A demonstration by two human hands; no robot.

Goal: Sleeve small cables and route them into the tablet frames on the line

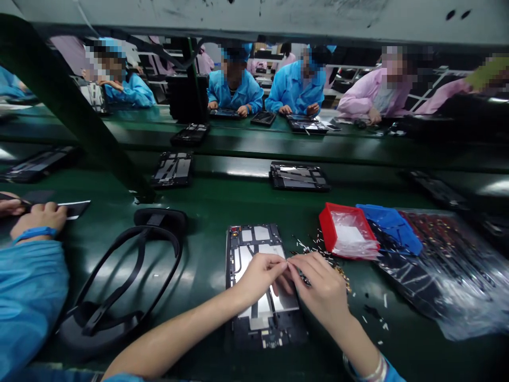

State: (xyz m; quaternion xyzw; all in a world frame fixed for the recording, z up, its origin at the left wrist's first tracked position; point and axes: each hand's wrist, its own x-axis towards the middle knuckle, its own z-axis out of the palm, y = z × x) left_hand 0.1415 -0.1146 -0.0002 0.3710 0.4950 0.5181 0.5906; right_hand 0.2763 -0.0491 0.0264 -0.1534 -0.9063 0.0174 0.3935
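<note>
An opened tablet chassis [254,249] lies flat on the green bench in front of me, its metal plates and circuit boards showing. My left hand [258,276] and my right hand [322,289] hover over its right half. Both hands are pinched, fingertips meeting at a tiny part too small to name. My right hand also has a thin dark tool or strip under its fingers. Small loose parts [314,244] lie scattered just right of the chassis.
A red bin [328,225] with a plastic bag and a blue bin [392,225] stand at the right, beside a plastic-wrapped tray [449,265]. A black headset strap [127,276] lies left. A neighbour's blue sleeve and hand [37,220] are at far left. More chassis [298,176] ride the conveyor; workers sit opposite.
</note>
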